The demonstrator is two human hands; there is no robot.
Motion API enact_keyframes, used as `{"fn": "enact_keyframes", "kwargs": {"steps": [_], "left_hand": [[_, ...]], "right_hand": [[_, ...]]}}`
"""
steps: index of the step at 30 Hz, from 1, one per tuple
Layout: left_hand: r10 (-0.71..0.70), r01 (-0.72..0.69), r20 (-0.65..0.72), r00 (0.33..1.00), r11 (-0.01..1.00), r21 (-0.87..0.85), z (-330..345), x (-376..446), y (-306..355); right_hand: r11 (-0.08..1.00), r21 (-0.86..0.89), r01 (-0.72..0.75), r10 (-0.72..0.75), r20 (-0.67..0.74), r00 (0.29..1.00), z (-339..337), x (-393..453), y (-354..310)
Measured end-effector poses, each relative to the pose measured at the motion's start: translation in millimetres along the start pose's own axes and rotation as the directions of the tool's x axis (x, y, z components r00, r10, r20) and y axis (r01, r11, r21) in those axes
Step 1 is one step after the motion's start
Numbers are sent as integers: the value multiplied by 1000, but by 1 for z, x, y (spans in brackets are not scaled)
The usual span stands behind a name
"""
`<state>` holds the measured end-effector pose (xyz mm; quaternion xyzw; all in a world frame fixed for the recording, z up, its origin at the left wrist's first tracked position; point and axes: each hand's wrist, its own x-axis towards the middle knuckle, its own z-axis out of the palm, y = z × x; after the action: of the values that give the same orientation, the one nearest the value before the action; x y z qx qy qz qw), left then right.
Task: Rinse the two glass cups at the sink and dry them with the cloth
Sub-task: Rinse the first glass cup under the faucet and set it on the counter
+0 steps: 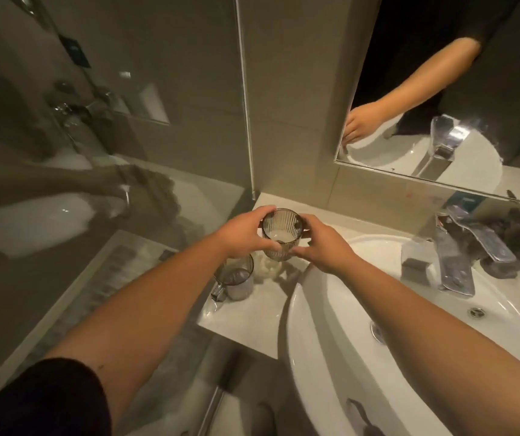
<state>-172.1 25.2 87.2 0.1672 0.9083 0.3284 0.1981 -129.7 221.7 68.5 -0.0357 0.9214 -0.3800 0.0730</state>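
Gripping one ribbed cup [280, 235] upright between left hand [246, 236] and right hand [321, 243], above the counter left of the basin [331, 309]; second cup [236, 278] stands just below; tap [459, 262] lies rightward

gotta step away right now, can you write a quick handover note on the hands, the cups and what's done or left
Left hand: grips the ribbed glass cup on its left side, held above the counter.
Right hand: holds the same cup from its right.
Second glass cup: stands on the counter left of the sink, just below the left hand.
Cloth: a pale crumpled thing, probably the cloth, lies on the counter under the held cup.
Faucet: no water seen running.
Done: cannot tell whether either cup has been rinsed.
Left: rinse if needed, then dry both cups.
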Motion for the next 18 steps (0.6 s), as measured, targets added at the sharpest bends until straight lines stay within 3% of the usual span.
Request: {"fn": "enact_keyframes", "kwargs": {"steps": [8,18], "left_hand": [[-63,49,55,997,975,219,33,27,-34],[-75,38,64,995,893,449,37,39,-26]], "right_hand": [[986,-152,-65,88,151,985,27,28,32],[899,-437,-45,131,170,977,30,33,39]]}}
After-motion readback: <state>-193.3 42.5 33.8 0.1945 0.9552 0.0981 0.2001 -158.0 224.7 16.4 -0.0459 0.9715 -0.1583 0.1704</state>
